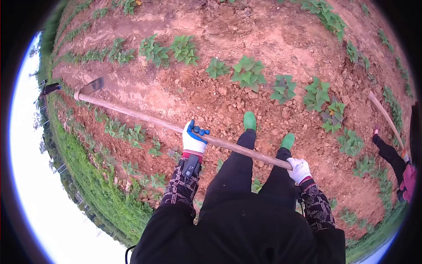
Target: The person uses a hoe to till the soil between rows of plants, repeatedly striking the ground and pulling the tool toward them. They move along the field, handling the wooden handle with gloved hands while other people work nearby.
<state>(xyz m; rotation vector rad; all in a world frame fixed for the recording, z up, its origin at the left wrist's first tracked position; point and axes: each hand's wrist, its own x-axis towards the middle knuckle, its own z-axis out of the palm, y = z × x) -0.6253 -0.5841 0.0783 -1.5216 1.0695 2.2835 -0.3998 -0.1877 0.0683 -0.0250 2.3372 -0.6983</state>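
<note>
A hoe [145, 116] with a long wooden handle slants across my body, its dark metal blade [93, 86] raised at the far left. Partway along the handle, my left hand [194, 137], in a white glove with blue fingers, is closed around the wood. My right hand [299, 170], also gloved in white, grips the butt end of the handle near my right knee. Both hands are in front of my thighs. Below the handle's line stand my green shoes [249, 120] on loose, cloddy reddish soil [206, 105].
Rows of leafy green plants [248, 72] run across the field ahead and on both sides. On the right a co-worker [402, 176] in dark trousers holds another hoe [384, 112]. Another person [50, 89] stands far left, by a grassy strip [94, 180].
</note>
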